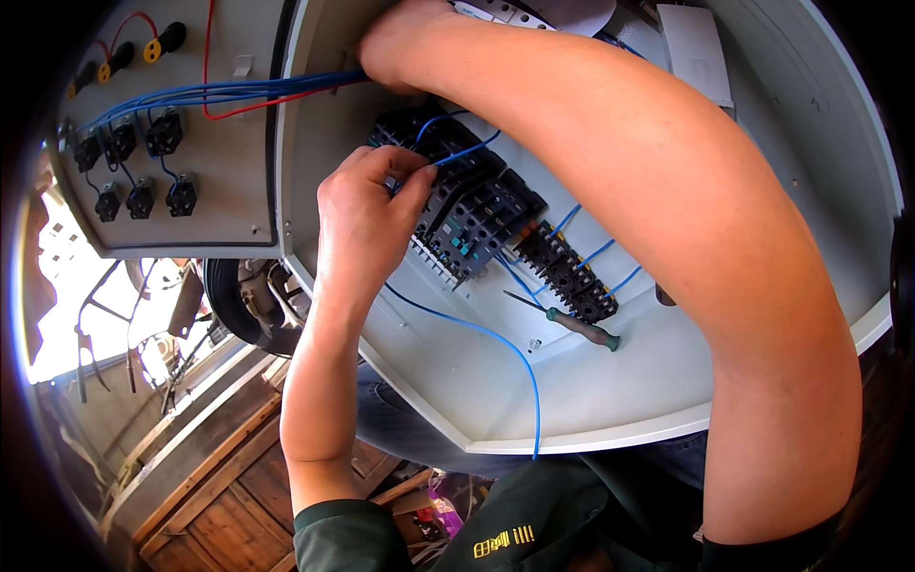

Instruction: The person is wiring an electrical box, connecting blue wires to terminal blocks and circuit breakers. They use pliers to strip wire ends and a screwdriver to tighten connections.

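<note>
My left hand (367,205) pinches a blue wire (469,153) between thumb and fingertips, in front of a row of black contactors (481,214) inside a grey metal electrical cabinet (429,415). My right arm arches across the cabinet. Up by the hinge side, my right hand (405,43) is bent beside a blue wire bundle (229,89) running to the door; its fingers are hidden. Below the contactors sits a black terminal block (567,272) with blue wires in it. A screwdriver (586,330) with a green-brown handle lies against the block's lower end.
The open cabinet door (219,214) at left carries black switch blocks (140,197) and a red wire (208,57). A loose blue wire (505,338) hangs over the cabinet's front rim. Wooden boards (229,505) and a black tyre-like ring (229,305) lie below left.
</note>
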`<action>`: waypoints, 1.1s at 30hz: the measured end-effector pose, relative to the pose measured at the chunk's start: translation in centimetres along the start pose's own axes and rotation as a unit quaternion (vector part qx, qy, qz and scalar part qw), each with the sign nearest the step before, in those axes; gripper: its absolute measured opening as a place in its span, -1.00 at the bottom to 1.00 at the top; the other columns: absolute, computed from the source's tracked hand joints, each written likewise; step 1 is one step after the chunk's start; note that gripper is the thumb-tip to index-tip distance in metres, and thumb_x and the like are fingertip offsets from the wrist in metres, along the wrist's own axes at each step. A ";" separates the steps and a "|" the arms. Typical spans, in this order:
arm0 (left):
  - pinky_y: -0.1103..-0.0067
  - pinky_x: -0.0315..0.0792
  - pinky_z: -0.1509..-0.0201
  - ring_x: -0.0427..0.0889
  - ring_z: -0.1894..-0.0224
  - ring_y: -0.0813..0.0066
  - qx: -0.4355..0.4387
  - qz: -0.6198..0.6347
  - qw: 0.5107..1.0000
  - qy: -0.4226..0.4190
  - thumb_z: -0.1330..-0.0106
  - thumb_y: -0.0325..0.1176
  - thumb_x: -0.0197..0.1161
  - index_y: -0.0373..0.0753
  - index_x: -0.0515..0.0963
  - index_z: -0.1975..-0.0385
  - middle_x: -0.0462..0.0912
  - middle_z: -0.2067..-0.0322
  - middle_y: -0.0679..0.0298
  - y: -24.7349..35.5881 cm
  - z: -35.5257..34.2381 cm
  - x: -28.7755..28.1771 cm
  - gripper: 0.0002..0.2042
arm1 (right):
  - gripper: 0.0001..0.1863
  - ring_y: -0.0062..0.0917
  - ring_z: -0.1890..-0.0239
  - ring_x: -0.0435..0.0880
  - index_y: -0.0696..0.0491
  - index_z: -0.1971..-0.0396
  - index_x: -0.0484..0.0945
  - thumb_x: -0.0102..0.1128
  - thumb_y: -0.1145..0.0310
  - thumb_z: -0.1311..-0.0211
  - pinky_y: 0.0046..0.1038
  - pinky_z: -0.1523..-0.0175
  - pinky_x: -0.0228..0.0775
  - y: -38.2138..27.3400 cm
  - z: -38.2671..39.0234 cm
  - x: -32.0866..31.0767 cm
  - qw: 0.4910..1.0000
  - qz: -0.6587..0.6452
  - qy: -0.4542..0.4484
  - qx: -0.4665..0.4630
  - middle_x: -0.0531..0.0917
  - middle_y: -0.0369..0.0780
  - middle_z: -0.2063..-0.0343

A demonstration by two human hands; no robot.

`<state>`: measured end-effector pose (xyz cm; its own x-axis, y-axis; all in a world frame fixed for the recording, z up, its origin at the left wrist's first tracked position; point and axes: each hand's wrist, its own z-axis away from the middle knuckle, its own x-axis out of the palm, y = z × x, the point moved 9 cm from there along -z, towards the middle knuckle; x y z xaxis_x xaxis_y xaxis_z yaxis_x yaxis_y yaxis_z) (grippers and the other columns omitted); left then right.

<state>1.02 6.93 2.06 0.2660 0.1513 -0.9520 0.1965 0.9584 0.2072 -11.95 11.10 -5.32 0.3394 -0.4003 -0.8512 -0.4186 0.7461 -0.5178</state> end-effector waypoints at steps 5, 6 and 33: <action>0.53 0.50 0.22 0.66 0.36 0.45 -0.009 -0.008 1.000 -0.005 -0.21 -0.42 0.43 -0.34 0.71 0.31 0.70 0.40 0.20 0.0 -0.1 0.0 -0.86 | -0.64 -0.39 -0.22 0.64 0.00 -0.11 0.68 0.07 0.29 -0.41 -0.30 -0.21 0.51 0.0 0.0 -0.1 1.000 -0.003 0.002 0.000 0.68 -0.19 -0.15; 0.53 0.50 0.22 0.66 0.36 0.45 -0.003 -0.007 1.000 -0.006 -0.21 -0.42 0.43 -0.34 0.71 0.31 0.70 0.40 0.20 0.0 -0.2 0.1 -0.86 | -0.64 -0.39 -0.22 0.64 0.00 -0.11 0.68 0.07 0.29 -0.41 -0.30 -0.21 0.51 0.1 0.0 -0.1 1.000 -0.001 0.002 0.000 0.67 -0.19 -0.15; 0.45 0.52 0.20 0.67 0.38 0.28 0.010 -0.006 1.000 -0.001 -0.16 -0.39 0.38 -0.30 0.74 0.31 0.70 0.38 0.10 1.4 0.5 0.9 -0.84 | -0.65 -0.35 -0.18 0.67 0.00 -0.05 0.71 0.23 0.31 -0.29 -0.31 -0.19 0.53 -0.4 1.4 -1.3 1.000 0.010 -0.013 -0.008 0.69 -0.16 -0.12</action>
<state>1.96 8.24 1.64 0.2657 0.1398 -0.9539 0.2183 0.9550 0.2007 -11.03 12.07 -3.83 0.3529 -0.3702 -0.8593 -0.4388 0.7457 -0.5015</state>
